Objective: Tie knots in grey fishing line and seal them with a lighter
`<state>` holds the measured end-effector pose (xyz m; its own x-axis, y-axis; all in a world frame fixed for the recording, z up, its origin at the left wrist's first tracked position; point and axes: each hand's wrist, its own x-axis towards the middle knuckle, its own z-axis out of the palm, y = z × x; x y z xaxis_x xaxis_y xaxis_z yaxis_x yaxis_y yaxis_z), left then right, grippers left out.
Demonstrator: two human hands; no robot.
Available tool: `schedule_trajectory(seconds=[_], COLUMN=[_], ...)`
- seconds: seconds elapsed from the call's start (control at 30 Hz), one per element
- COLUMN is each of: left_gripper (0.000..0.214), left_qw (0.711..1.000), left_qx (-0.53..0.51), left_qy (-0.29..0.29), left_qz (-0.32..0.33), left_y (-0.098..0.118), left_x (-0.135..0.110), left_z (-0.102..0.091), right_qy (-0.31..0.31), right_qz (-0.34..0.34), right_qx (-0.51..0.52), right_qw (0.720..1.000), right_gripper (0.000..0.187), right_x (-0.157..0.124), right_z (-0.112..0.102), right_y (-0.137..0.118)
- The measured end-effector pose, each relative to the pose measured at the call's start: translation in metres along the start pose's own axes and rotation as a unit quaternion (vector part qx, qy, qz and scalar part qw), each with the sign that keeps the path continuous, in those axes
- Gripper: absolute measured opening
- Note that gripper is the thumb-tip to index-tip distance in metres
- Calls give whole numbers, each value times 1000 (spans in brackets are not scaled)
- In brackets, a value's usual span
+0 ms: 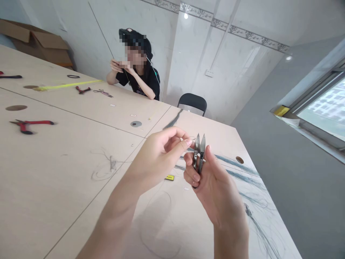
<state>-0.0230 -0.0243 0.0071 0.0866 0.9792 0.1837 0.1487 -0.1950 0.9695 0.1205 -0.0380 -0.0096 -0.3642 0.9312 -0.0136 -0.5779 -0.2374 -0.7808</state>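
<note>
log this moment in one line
left hand: pinching thin dark strand; right hand: holding pointed silver metal snips, blades apart; pale tabletop: blue-grey fibre bundles

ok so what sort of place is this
Probably a handcraft workroom: there are snips in the right hand, plus red-handled pliers and bundles of dark strands on the large table.

- Snips (pixel 199 155): metal, with dark lower parts; pointed blades parted, tips upward; gripped in the right hand (pixel 215 181).
- Thread (pixel 193 139): thin, dark, slightly curved; pinched in the left hand (pixel 165 151), just beside the blades.
</note>
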Motion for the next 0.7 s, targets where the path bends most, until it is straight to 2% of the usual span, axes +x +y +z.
schedule_trajectory(seconds=[0.17,0.4,0.7], left_gripper=[18,18,18], left_qw=[1000,1000,999], left_qx=[9,-9,27], left_qy=[9,-5,7], left_qz=[10,27,30], left_y=[-3,-2,-1], left_x=[1,2,-1], left_z=[0,2,1], right_qy=[-29,-112,-144], right_qz=[38,64,76], right_qx=[72,139,193], right_qw=[996,982,968], right_gripper=[33,28,21], right_x=[-2,-7,-9], right_z=[1,2,1], right_y=[-2,-3,-6])
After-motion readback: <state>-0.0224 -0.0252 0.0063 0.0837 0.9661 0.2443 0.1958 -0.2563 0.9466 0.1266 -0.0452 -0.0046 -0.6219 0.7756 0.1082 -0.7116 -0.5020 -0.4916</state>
